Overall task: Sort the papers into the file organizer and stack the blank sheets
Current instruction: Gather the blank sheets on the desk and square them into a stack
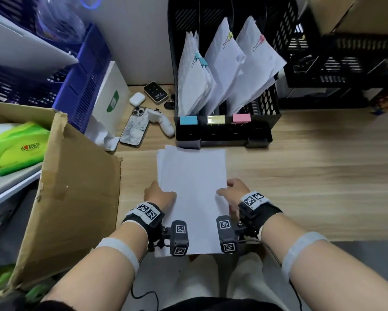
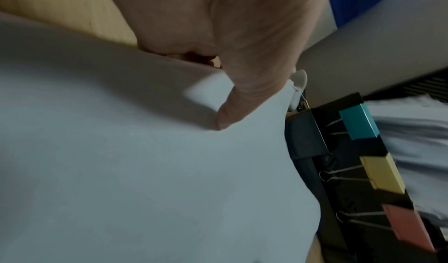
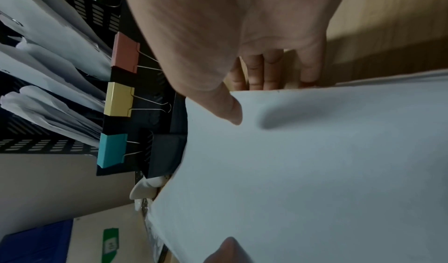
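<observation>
Head view: a stack of blank white paper sheets lay lengthwise on the pale wood-grain desk, far edge just in front of the black mesh file organizer. The left hand gripped the stack's left edge, the right hand its right edge, thumbs on top. The upper-left corner was fanned, w/ lower sheets peeking out. To do this step well, IMO: keep an even grip on both sides, lift slightly, tap the edges square on the desk, then set the stack down flat, clear of the organizer's front. Three clipped paper bundles already stood in the organizer behind a blue binder clip, a yellow binder clip and a pink binder clip. Writing: a green tissue pack in the brown cardboard box bore a red logo, too blurred to read; a small dark device showed unreadable text.

Left wrist view: the thumb pressed on the top sheet, fingers curled under the edge, so the hand was pinching the stack. No writing.

Right wrist view: the thumb lay on top and the fingers went beneath the sheets, also holding the stack. A green label on a white board was illegible.
</observation>
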The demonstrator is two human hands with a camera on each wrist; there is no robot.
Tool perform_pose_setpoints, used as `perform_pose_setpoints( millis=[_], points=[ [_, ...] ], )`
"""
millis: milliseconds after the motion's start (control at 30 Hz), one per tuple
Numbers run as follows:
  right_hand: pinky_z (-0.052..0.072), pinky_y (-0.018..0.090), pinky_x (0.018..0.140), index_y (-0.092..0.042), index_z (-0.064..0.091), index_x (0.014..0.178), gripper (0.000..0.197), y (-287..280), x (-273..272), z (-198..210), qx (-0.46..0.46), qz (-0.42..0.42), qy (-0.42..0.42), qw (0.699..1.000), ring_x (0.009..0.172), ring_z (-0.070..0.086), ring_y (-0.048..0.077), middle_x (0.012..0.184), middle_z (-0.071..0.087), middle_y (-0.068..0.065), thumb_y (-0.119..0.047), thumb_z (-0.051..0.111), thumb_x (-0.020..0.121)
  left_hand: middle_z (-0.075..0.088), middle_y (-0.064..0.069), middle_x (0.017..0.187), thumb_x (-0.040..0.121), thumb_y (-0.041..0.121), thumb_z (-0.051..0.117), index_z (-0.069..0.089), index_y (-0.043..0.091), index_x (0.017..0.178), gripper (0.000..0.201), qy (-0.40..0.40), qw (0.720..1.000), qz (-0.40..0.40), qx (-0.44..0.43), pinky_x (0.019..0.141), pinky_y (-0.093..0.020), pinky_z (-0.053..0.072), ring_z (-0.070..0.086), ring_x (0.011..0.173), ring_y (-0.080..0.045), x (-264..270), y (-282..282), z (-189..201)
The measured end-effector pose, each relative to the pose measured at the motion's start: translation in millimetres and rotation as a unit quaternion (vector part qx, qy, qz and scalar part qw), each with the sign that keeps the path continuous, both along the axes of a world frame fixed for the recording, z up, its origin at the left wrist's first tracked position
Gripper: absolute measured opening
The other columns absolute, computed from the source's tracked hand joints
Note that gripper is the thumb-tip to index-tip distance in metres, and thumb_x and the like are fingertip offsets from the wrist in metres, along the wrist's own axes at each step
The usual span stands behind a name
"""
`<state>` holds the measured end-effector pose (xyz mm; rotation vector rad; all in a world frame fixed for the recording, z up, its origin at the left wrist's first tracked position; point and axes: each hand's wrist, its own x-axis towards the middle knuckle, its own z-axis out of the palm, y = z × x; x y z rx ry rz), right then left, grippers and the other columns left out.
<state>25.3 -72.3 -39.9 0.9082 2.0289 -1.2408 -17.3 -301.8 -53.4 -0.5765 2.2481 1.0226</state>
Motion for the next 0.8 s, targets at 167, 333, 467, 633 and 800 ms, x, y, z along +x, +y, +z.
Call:
perform_pose_setpoints(
  millis=[167, 333, 467, 633, 800],
  points=[
    [0.045, 0.028, 0.058, -0.01, 0.067, 0.109, 0.043, -1, -1, -6, 0.019, 0.005, 0.008, 1.0, 0.067, 0.058, 0.023, 0.101, 0.072, 0.009, -0.03, 0.065, 0.072, 0.054, -0.003, 0.102, 0.085, 0.015, 0.064, 0.028, 0.016, 0.117, 0.048, -0.006, 0.998, 0.033, 0.06, 0.079, -0.032, 0.044, 0.056, 0.085, -0.019, 2, 1, 6],
    [0.05, 0.028, 0.065, -0.001, 0.069, 0.105, 0.033, -4, 4, -4, 0.02, 0.008, 0.05, 0.999, 0.082, 0.064, 0.026, 0.109, 0.072, 0.014, -0.019, 0.063, 0.079, 0.071, -0.006, 0.11, 0.077, 0.015, 0.06, 0.059, 0.014, 0.116, 0.039, 0.005, 0.993, 0.062, 0.102, 0.087, -0.036, 0.055, 0.067, 0.097, -0.027, 4, -7, 5],
    [0.041, 0.02, 0.056, -0.011, 0.061, 0.116, 0.034, -1, 6, -4, -0.003, -0.005, 0.07, 0.998, 0.082, 0.059, 0.017, 0.111, 0.067, 0.004, -0.017, 0.065, 0.082, 0.073, -0.007, 0.109, 0.078, 0.009, 0.06, 0.058, 0.025, 0.117, 0.042, 0.033, 0.98, 0.057, 0.188, 0.088, -0.053, 0.057, 0.072, 0.096, -0.032, 10, -7, 15],
    [0.046, 0.031, 0.081, -0.018, 0.036, 0.13, 0.056, 16, 6, 15, -0.075, -0.126, 0.124, 0.981, 0.098, 0.058, 0.023, 0.113, 0.058, 0.002, -0.008, 0.064, 0.083, 0.071, -0.014, 0.118, 0.091, -0.008, 0.054, 0.057, 0.019, 0.126, 0.045, 0.061, 0.948, 0.025, 0.31, 0.09, -0.051, 0.056, 0.07, 0.105, -0.036, 11, 1, 40],
    [0.057, 0.031, 0.084, -0.019, 0.065, 0.105, 0.031, 43, -9, 66, -0.066, -0.158, 0.26, 0.95, 0.096, 0.069, 0.023, 0.101, 0.072, 0.002, -0.006, 0.06, 0.077, 0.069, -0.015, 0.122, 0.083, -0.004, 0.064, 0.055, 0.016, 0.128, 0.05, 0.14, 0.918, 0.021, 0.37, 0.094, -0.049, 0.054, 0.066, 0.111, -0.035, -13, 29, 84]
  ],
)
